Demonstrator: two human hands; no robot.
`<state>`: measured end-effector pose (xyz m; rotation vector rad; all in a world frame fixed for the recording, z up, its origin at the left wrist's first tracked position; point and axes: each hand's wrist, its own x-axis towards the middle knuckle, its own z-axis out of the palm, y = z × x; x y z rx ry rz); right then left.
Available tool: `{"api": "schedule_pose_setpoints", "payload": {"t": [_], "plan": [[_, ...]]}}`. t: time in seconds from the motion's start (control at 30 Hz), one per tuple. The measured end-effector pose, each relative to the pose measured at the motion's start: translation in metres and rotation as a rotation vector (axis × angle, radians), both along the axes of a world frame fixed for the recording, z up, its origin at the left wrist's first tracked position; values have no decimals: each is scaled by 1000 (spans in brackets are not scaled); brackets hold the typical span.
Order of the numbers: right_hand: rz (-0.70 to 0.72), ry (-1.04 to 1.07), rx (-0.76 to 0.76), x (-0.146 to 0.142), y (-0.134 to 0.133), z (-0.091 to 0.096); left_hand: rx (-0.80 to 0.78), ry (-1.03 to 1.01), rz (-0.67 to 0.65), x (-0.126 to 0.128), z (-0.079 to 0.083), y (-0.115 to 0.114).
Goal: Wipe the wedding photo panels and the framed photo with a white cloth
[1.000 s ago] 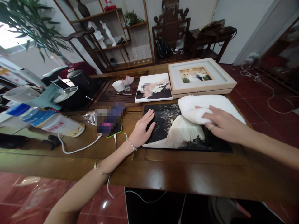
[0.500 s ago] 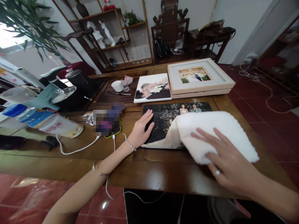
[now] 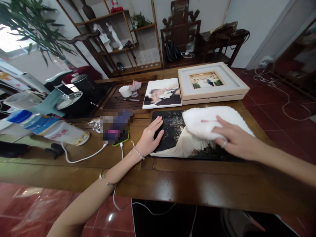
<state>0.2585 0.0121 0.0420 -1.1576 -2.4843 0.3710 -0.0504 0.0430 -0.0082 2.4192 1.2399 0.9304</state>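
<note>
A dark photo panel (image 3: 170, 133), printed with a pale flowing gown, lies flat on the wooden table. My left hand (image 3: 149, 136) rests on its left edge with the fingers stretched out, holding nothing. On the panel's right half, my right hand (image 3: 233, 138) grips a folded white towel (image 3: 197, 121) and presses it against the surface. The towel covers the panel's upper right part, and some of my right fingertips sink into its pile and are hidden.
Behind the panel are a white-edged photo print (image 3: 162, 93) and a light wooden picture frame (image 3: 212, 95). A green-edged phone (image 3: 125, 139) with a charging cable (image 3: 84, 159) lies left of my hand. Further left are a blue-capped bottle (image 3: 56, 130), a pot (image 3: 82, 82) and a white cup (image 3: 125, 91).
My right hand has moved the towel away from me, up the panel. The lower right of the panel now shows and its upper right is covered. My left hand stays in place.
</note>
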Motion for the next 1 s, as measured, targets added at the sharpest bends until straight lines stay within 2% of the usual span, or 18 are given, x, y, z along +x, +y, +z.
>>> {"api": "schedule_pose_setpoints", "payload": {"t": [0.13,0.27,0.37,0.47,0.63,0.73,0.83,1.0], "plan": [[-154,19,-69,19,38,10,-5,-1,2,0,1,0],[-229,45,-67,25,44,6,-6,1,7,0,1,0],[-210,63,-56,20,23,-7,8,-8,2,0,0,0],[-153,93,22,9,-16,-17,10,-16,1,0,-1,0],[17,132,89,-14,-86,-19,3,5,13,0,-1,0],[97,152,110,-22,-101,-18,5,15,13,1,0,0],[86,112,106,-22,-86,-17,13,15,5,0,0,0],[-16,1,126,-17,-20,-10,18,12,5,0,0,0]]}}
